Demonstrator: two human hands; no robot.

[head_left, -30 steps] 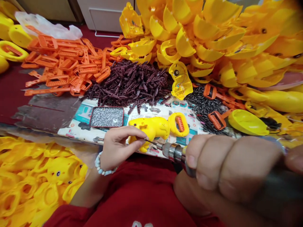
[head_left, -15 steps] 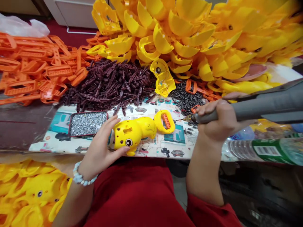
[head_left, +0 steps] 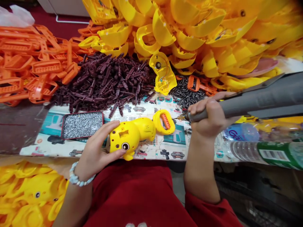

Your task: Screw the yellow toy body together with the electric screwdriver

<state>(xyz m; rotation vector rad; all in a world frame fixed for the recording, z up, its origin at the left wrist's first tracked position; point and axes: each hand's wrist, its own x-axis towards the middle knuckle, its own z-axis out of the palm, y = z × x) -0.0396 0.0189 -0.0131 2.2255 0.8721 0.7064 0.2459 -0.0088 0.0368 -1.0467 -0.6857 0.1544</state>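
Note:
My left hand (head_left: 100, 145) grips the head end of a yellow animal-shaped toy (head_left: 130, 134), which lies on the printed sheet near the table's front edge. One round eye and several small holes show on it. The toy's ring-shaped handle (head_left: 156, 125) points right, with an orange grip inside. My right hand (head_left: 208, 115) is wrapped round a grey power screwdriver (head_left: 251, 97) that extends off to the right. Its thin bit points left, close to the handle's right end; whether they touch is unclear.
Beyond the toy are a tray of silver screws (head_left: 82, 125), dark brown parts (head_left: 106, 80), black parts (head_left: 187, 93) and an open yellow shell (head_left: 163, 74). Orange parts (head_left: 33, 63) and yellow shells (head_left: 189, 28) are heaped behind. Plastic bottles (head_left: 272, 153) lie at right; yellow pieces (head_left: 33, 195) lie lower left.
My right hand and the screwdriver have shifted left, bringing the bit nearer the toy's handle. My left hand still grips the toy. The whole view has moved slightly.

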